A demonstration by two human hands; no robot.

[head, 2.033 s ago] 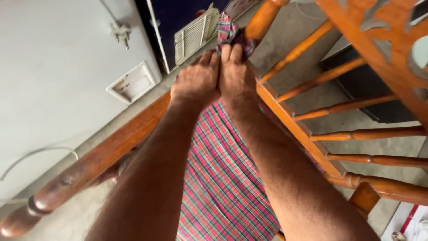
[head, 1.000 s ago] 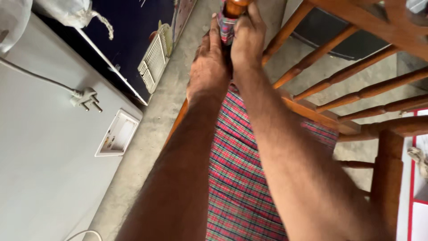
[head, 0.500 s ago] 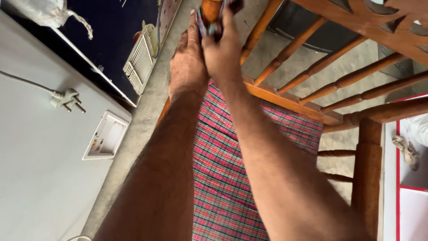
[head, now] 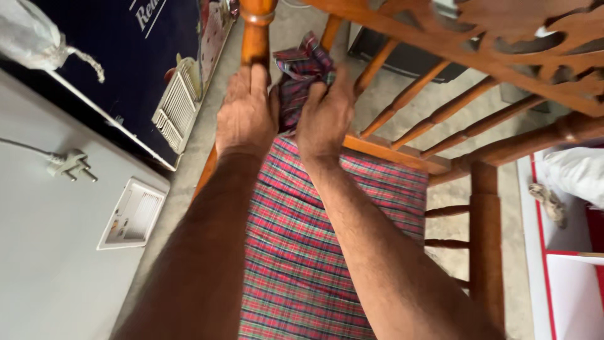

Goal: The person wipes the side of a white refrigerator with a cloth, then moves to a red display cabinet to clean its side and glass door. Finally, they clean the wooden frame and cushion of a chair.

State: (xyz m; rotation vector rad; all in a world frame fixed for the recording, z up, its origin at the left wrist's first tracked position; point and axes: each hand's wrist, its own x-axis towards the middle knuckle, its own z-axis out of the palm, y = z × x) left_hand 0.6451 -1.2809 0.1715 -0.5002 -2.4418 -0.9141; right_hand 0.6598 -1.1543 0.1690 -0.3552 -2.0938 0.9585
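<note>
Grey concrete floor (head: 296,31) runs under a wooden chair (head: 484,239) whose seat is covered with red checked cloth (head: 302,252). At the far corner of the seat the right hand (head: 324,119) is closed on a bunched end of the cloth, fingers curled into the folds, so that the bundle stands up just beside the turned chair post (head: 257,31). The left hand (head: 246,113) lies right next to it, fingers stretched forward and resting against the foot of the post, thumb side touching the bunched cloth; it presses rather than clasps, and whether it pinches any cloth underneath cannot be told. Both forearms reach out over the flat part of the cloth. To the right slant the chair's spindles (head: 409,94) and carved top rail (head: 503,38). On the left stands a white appliance (head: 44,252) with a vent panel (head: 132,214), a plug (head: 70,165) lying on it, and beyond it a dark blue cabinet (head: 119,69) with a white grille (head: 176,107)
</note>
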